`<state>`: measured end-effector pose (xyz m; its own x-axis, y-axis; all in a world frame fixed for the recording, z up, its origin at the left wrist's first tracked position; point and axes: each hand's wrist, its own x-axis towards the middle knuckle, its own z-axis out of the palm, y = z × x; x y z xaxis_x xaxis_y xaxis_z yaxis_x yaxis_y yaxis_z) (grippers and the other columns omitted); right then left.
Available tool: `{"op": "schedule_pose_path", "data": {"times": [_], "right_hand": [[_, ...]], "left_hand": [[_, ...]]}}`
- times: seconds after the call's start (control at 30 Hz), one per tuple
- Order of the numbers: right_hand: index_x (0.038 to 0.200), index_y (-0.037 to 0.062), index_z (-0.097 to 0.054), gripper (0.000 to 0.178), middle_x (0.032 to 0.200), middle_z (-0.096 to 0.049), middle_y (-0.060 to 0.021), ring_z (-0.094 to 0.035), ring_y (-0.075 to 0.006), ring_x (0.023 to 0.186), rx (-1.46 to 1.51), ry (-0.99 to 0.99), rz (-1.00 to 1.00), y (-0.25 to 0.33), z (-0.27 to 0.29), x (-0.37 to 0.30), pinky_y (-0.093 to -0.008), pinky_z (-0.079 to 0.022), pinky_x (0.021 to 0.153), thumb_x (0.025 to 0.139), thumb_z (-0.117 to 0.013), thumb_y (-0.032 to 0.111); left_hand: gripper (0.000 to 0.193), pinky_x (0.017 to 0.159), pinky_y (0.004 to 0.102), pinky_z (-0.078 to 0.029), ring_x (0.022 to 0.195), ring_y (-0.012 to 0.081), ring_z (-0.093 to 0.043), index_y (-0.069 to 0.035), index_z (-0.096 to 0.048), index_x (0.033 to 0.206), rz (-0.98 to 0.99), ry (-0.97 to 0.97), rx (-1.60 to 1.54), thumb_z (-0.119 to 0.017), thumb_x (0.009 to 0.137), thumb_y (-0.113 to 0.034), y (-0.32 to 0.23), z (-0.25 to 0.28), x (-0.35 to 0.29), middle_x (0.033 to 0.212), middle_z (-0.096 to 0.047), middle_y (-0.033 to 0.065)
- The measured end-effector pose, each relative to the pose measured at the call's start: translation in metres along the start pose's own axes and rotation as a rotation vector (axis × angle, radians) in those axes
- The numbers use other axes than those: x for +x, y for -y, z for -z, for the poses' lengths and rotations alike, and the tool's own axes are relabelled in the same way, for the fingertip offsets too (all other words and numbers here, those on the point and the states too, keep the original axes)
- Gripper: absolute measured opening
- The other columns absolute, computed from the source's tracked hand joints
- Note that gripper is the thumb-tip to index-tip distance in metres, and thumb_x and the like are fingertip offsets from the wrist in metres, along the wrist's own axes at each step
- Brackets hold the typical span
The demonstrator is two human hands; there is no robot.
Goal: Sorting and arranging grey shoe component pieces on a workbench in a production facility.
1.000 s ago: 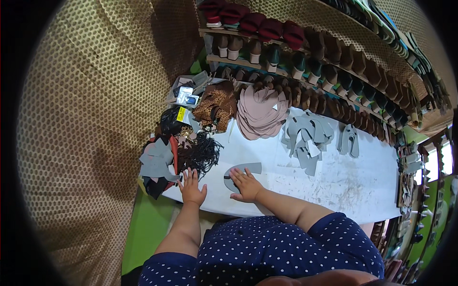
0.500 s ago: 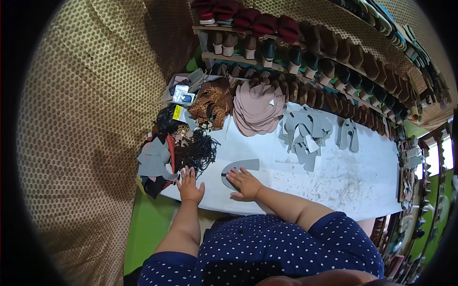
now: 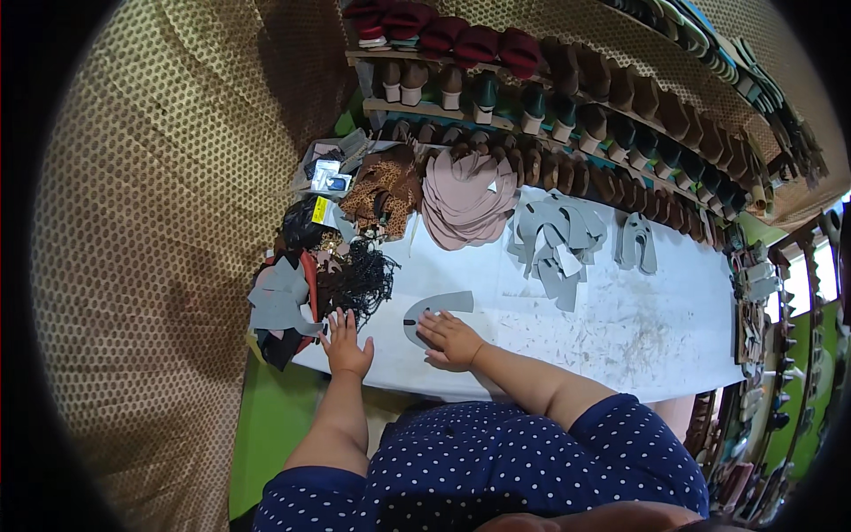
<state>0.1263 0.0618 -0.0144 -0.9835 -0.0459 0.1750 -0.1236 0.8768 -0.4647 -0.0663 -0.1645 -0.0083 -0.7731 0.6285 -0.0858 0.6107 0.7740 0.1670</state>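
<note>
A grey curved shoe-upper piece (image 3: 454,302) lies flat on the white-covered table near its front edge, with a small dark mark at its left bend. My right hand (image 3: 452,340) rests palm down over the piece's near side, fingers stretched out and covering part of it. To the left, my left hand (image 3: 348,352) lies with fingers spread at the table's front edge, holding nothing. Just beyond its fingertips are a tangle of black cords (image 3: 368,279) and a heap of grey cut pieces (image 3: 280,297).
Farther back sit leopard-print pieces (image 3: 383,191), a fanned pile of pink pieces (image 3: 467,199), a loose grey pile (image 3: 554,239) and a small grey stack (image 3: 636,244). Behind them, shelves hold rows of shoes (image 3: 532,111). A patterned curtain (image 3: 160,222) hangs at the left.
My right hand's fingers have drawn closer together and settled flatter on the grey piece. The left hand stays nearly in place. The whole view has shifted slightly.
</note>
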Motion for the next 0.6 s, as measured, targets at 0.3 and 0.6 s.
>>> {"op": "schedule_pose_path", "data": {"times": [0.3,0.6], "right_hand": [[0.157,0.0025,-0.028,0.09,0.164,-0.027,-0.0154,-0.022,-0.0306,0.153,-0.115,0.135,-0.191,0.007,0.003,0.015,-0.0526,-0.013,0.124,0.09,-0.057,0.056],[0.157,0.0018,-0.026,0.095,0.164,-0.027,-0.0176,-0.023,-0.0333,0.153,-0.16,0.102,-0.16,0.001,-0.002,0.016,-0.0534,-0.015,0.123,0.088,-0.059,0.058]], "left_hand": [[0.085,0.121,0.061,-0.008,0.155,0.0327,-0.014,-0.015,-0.026,0.16,0.01,0.037,-0.002,-0.062,0.088,-0.04,-0.002,0.007,-0.002,0.168,-0.018,0.0118],[0.083,0.12,0.0651,-0.007,0.155,0.0349,-0.013,-0.016,-0.029,0.159,-0.014,0.036,-0.033,-0.06,0.088,-0.046,0.004,0.001,0.001,0.168,-0.018,0.0113]]}}
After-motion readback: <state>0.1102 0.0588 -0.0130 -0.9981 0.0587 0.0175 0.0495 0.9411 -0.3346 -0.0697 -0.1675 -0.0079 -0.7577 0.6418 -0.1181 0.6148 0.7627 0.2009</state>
